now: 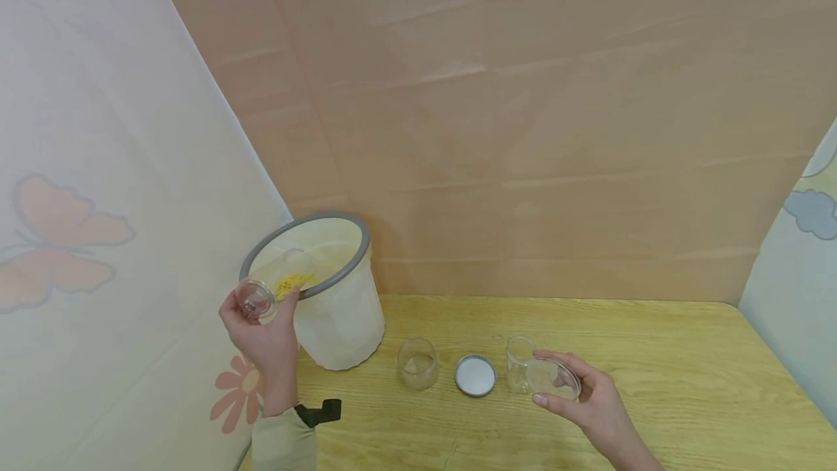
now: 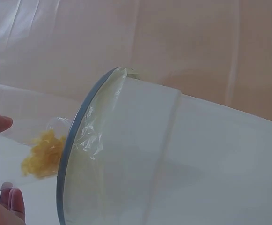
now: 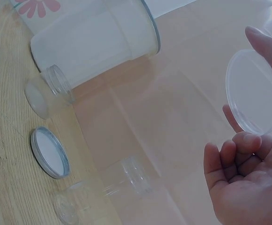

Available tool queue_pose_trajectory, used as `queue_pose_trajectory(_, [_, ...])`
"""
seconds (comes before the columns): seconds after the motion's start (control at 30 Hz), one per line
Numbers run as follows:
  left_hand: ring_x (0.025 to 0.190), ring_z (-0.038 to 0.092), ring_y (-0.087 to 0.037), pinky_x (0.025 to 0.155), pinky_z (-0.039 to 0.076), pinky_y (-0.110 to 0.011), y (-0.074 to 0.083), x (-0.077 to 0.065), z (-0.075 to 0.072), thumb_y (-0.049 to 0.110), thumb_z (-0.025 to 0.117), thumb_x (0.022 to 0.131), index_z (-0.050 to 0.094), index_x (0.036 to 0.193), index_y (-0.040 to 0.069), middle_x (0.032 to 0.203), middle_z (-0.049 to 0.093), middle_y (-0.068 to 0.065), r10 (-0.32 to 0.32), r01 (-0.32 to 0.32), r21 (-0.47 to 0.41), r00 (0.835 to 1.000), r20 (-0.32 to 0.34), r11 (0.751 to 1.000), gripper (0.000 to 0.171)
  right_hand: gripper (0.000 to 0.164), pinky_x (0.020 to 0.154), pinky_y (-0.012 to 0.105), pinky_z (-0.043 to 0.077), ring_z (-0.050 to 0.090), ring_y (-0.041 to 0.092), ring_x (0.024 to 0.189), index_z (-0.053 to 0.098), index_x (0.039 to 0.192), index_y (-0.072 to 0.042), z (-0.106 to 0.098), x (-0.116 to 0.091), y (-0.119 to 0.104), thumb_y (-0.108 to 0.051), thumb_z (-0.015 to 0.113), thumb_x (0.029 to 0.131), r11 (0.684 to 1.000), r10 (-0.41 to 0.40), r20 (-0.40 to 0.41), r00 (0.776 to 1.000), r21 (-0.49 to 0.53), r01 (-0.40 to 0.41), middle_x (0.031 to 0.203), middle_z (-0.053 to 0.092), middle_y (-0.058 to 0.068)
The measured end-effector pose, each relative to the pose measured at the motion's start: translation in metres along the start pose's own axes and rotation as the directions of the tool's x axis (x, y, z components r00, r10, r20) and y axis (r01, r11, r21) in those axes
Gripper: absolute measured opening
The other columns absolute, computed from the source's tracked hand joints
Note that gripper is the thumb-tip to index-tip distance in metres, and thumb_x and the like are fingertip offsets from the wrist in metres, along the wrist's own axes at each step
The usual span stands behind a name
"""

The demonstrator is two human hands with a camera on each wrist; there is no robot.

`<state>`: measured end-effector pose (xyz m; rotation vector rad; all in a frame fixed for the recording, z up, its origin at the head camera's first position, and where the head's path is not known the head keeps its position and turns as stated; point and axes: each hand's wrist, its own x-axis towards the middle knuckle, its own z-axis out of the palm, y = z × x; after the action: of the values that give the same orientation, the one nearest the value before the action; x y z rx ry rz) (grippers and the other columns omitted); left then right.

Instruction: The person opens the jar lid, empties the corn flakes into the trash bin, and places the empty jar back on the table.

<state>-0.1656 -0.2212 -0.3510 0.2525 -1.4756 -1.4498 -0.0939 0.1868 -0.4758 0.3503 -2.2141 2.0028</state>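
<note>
My left hand (image 1: 268, 344) grips a clear container (image 1: 256, 299), tilted over the rim of a white trash bin (image 1: 340, 329). Yellow shredded-looking pieces (image 1: 294, 284) lie inside it towards its far end; in the left wrist view these yellow bits (image 2: 44, 154) are beside the bin's grey rim (image 2: 65, 168). My right hand (image 1: 598, 402) pinches a round clear lid (image 1: 552, 378) by its edge, raised above the table. The right wrist view shows this lid (image 3: 253, 91) between thumb and fingers.
On the wooden table (image 1: 654, 340) stand a clear jar (image 1: 418, 365) by the bin, a grey-rimmed round lid (image 1: 475, 375) with a white inside, and a narrower clear jar (image 1: 519, 362) near my right hand. A thin liner (image 2: 93, 140) lines the bin. Brown sheeting (image 1: 523, 166) hangs behind.
</note>
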Motion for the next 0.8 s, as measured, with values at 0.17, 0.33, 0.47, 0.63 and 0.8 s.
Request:
queue_pose_trajectory(0.17, [0.111, 0.05, -0.016, 0.09, 0.042, -0.023, -0.019, 0.009, -0.003, -0.006, 0.087, 0.072, 0.048, 0.132, -0.002, 0.122, 0.054, -0.002, -0.013, 0.013, 0.008, 1.0, -0.003, 1.0, 0.072, 0.05, 0.082, 0.025, 0.055, 0.06, 0.008, 0.111, 0.06, 0.134, 0.004, 0.0, 0.0, 0.0, 0.005, 0.076, 0.087, 1.0, 0.002, 0.003, 1.0, 0.012, -0.002, 0.13, 0.062, -0.003])
queue_pose_trajectory(0.33, [0.105, 0.05, -0.015, 0.087, 0.042, -0.024, -0.01, 0.004, -0.001, -0.008, 0.086, 0.073, 0.05, 0.133, -0.005, 0.117, 0.054, -0.001, 0.014, -0.014, 0.009, 1.0, -0.003, 1.0, 0.07, 0.049, 0.083, 0.025, 0.054, 0.058, 0.007, 0.112, 0.063, 0.133, -0.001, -0.001, 0.0, 0.001, 0.005, 0.077, 0.086, 1.0, 0.007, -0.004, 1.0, -0.001, -0.007, 0.133, 0.061, 0.002])
queue_pose_trajectory(0.47, [0.099, 0.047, -0.013, 0.085, 0.039, -0.026, 0.001, -0.002, 0.001, -0.009, 0.084, 0.074, 0.051, 0.133, -0.008, 0.113, 0.053, 0.002, 0.035, -0.035, 0.031, 0.999, -0.007, 0.999, 0.068, 0.049, 0.082, 0.026, 0.055, 0.057, 0.007, 0.112, 0.063, 0.132, 0.0, -0.001, -0.001, 0.001, 0.005, 0.077, 0.086, 1.0, 0.02, -0.01, 1.0, 0.001, -0.02, 0.135, 0.061, 0.001])
queue_pose_trajectory(0.63, [0.099, 0.048, -0.013, 0.085, 0.04, -0.025, 0.003, -0.002, 0.001, -0.008, 0.084, 0.075, 0.054, 0.131, -0.008, 0.114, 0.055, 0.004, 0.05, -0.05, 0.046, 0.999, -0.011, 0.998, 0.064, 0.048, 0.082, 0.024, 0.054, 0.056, 0.008, 0.111, 0.064, 0.132, -0.002, 0.0, -0.001, 0.001, 0.003, 0.077, 0.086, 1.0, 0.025, -0.013, 1.0, -0.007, -0.025, 0.134, 0.061, 0.001])
queue_pose_trajectory(0.8, [0.102, 0.049, -0.013, 0.086, 0.041, -0.024, 0.001, 0.0, 0.001, -0.008, 0.083, 0.075, 0.054, 0.132, -0.007, 0.118, 0.056, 0.002, 0.054, -0.054, 0.03, 0.999, -0.002, 0.998, 0.064, 0.048, 0.085, 0.022, 0.051, 0.053, 0.006, 0.114, 0.065, 0.133, -0.004, 0.0, -0.002, 0.001, 0.003, 0.078, 0.087, 0.999, 0.02, -0.016, 1.0, -0.026, -0.02, 0.135, 0.06, 0.005])
